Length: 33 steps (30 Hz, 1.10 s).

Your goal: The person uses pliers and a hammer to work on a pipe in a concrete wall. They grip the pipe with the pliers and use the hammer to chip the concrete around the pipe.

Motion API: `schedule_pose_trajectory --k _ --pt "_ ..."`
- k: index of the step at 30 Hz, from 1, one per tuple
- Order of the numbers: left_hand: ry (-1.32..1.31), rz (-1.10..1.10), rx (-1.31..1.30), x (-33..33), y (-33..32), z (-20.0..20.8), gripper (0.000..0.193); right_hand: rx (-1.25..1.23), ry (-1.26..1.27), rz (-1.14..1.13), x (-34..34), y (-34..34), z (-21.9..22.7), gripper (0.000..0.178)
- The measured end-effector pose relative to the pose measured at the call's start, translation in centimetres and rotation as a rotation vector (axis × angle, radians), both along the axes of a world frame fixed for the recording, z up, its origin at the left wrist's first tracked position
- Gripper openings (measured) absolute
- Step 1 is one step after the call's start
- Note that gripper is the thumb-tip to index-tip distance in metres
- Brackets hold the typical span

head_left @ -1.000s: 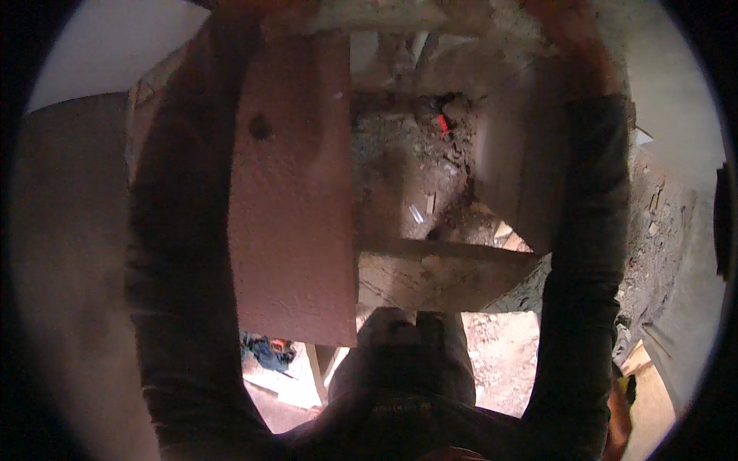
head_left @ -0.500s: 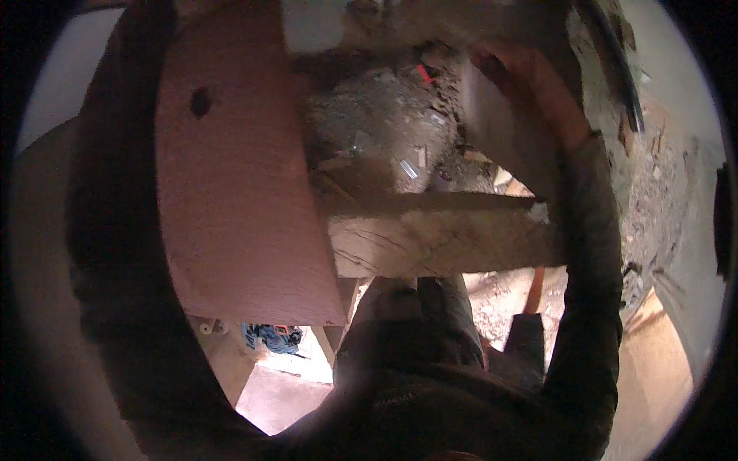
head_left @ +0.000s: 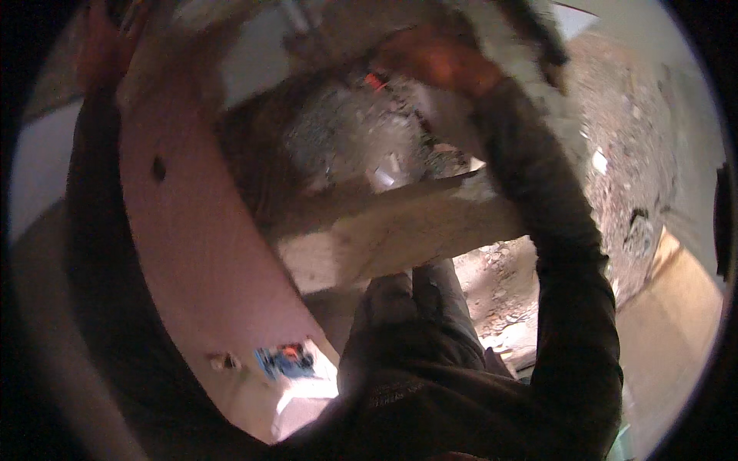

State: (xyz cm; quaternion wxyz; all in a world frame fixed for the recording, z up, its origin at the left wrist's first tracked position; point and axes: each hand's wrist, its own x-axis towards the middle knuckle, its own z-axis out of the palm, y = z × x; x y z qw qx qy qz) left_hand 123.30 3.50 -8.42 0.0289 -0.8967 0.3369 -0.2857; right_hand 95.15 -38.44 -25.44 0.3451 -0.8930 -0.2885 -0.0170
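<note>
A long reddish-brown board with a dark hole lies along my left arm. Beyond its far end, at the upper left, is my left hand; its fingers are dim and smeared, so any hold is unclear. My right hand reaches forward at the upper middle, over the rubble-covered ground. Motion blurs its fingers, and I cannot tell whether they hold anything. Between the arms, a rough wooden beam runs crosswise in front of my legs, its left end meeting the board's edge.
Broken rubble with a small red piece lies beyond the beam. Blue and orange items show at the lower left. A tan panel leans at the right, and a dark bar-like object stands at the upper right.
The view has turned, so the board and beam now lie slanted. My left hand has come into sight at the upper left. My right hand appears farther left in the picture.
</note>
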Motion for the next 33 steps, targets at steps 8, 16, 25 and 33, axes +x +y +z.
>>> schedule_pose_trajectory --k 8,16,25,33 --pt "-0.375 -0.230 -0.030 -4.6 -3.5 0.4 0.093 -0.227 0.255 -0.173 0.1 1.8 0.1 0.027" --pt "-0.351 -0.175 0.039 -2.8 -3.0 0.0 0.097 -0.261 0.243 -0.164 0.9 2.5 0.7 0.045" --pt "-0.408 -0.126 0.214 0.1 -0.2 1.0 0.104 0.500 0.608 -0.035 2.0 4.9 1.1 0.029" --pt "-0.368 -0.169 0.041 -1.1 -1.7 -1.8 0.111 0.141 0.152 -0.236 -10.5 -1.0 13.8 0.022"
